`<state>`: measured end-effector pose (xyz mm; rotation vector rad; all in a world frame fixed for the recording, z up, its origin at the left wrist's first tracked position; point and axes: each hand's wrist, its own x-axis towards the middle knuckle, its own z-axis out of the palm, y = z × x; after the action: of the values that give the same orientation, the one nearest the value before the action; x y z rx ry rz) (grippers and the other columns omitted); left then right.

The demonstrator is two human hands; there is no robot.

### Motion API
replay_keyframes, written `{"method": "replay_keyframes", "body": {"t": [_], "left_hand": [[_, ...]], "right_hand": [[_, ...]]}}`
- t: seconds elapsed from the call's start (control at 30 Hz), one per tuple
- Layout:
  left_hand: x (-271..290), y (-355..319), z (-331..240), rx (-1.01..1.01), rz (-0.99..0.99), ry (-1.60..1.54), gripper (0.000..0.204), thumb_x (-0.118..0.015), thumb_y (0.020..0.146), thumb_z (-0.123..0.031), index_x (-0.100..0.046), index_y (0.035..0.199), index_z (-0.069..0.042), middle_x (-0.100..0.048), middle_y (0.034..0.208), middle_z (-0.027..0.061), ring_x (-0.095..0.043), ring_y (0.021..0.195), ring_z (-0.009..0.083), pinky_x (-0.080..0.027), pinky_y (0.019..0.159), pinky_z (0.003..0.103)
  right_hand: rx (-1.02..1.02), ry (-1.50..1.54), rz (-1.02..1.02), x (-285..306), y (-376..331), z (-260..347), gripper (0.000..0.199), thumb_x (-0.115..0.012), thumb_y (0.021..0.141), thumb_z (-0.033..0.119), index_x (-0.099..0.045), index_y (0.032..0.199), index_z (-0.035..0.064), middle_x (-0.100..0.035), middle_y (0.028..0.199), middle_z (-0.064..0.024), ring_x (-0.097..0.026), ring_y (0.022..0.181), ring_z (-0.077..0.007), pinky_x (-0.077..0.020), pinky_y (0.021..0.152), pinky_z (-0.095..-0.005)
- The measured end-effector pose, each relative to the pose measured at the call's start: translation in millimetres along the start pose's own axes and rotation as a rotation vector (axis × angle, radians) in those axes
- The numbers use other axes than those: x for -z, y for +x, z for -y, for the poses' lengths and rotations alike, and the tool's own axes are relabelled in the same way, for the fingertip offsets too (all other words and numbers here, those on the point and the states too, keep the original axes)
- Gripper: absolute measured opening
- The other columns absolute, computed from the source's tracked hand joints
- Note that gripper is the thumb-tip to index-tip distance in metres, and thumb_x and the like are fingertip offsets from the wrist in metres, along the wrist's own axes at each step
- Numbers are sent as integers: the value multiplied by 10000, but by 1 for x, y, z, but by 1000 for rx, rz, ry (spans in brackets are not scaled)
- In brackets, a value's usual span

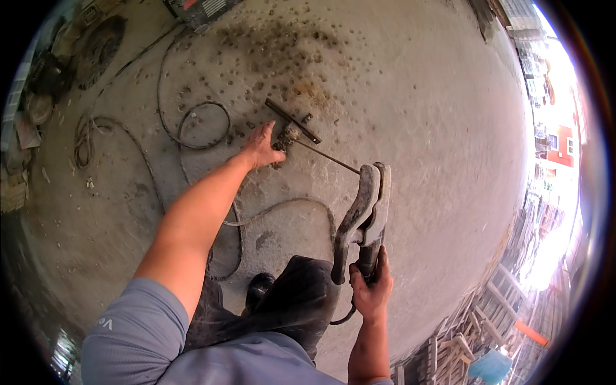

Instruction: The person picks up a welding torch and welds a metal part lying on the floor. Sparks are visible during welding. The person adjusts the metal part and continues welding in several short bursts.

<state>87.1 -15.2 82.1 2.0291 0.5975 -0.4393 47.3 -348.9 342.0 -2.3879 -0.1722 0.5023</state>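
Note:
My right hand (pixel 373 285) is wrapped round the dark handle of a welding electrode holder (pixel 367 205) with worn, pale grey jaws. From those jaws a thin welding rod (pixel 330 157) runs up and left to a rusty metal piece on the floor. That piece has a flat dark bar (pixel 301 125) across its top and a lumpy brown body (pixel 287 136) below. My left hand (pixel 260 149) reaches out beside the lumpy body, thumb and fingers spread apart. Whether its fingertips touch the metal, I cannot tell.
Dark cables (pixel 204 144) lie in loops over the concrete floor (pixel 449 160), some close to my boot (pixel 260 287). A machine's corner (pixel 202 13) shows at the top. Clutter and a tyre (pixel 102 48) line the left. Stacked frames (pixel 459 340) and a blue item (pixel 489 366) sit lower right.

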Motion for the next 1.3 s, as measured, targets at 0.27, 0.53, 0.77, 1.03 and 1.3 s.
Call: {"method": "replay_keyframes", "body": {"t": [0.27,0.53,0.77,1.03,1.3], "left_hand": [[-26,1,-5,-271,-316,119,1097,-767,709,-434,-193,1541,-8,-285,1565,204,-258,1467,345,-246,1211,435],[18,28,90,-2,-328,-580,852,-616,786,-308,-307,1509,21,-365,1535,250,-345,1430,366,-307,1164,397],[12,-16,69,80,-235,-325,772,-599,868,-434,-368,1500,-56,-475,1471,214,-464,1352,352,-353,1123,388],[-24,-6,92,116,-261,-466,756,-480,952,-575,-406,1478,-38,-453,1491,204,-421,1388,347,-333,1148,386],[-14,-9,85,112,-226,-592,762,-458,981,-558,-380,1475,16,-458,1487,211,-434,1385,325,-331,1145,373]], "right_hand": [[26,-75,35,5,-1,6,673,-736,786,85,-456,1375,-82,-720,1021,-211,-728,949,-269,-551,801,-337],[-26,-55,153,5,-16,1,674,-746,799,117,-462,1384,-61,-706,1083,-229,-715,1011,-300,-552,852,-375],[181,-218,335,-19,-8,16,725,-733,811,123,-418,1459,39,-685,1123,-243,-701,1022,-353,-576,833,-397],[508,-477,377,-43,12,46,725,-751,808,160,-433,1448,44,-694,1047,-241,-706,878,-403,-587,724,-425],[597,-613,410,-42,12,37,742,-689,837,256,-373,1473,42,-692,997,-229,-678,735,-419,-553,602,-482]]}}
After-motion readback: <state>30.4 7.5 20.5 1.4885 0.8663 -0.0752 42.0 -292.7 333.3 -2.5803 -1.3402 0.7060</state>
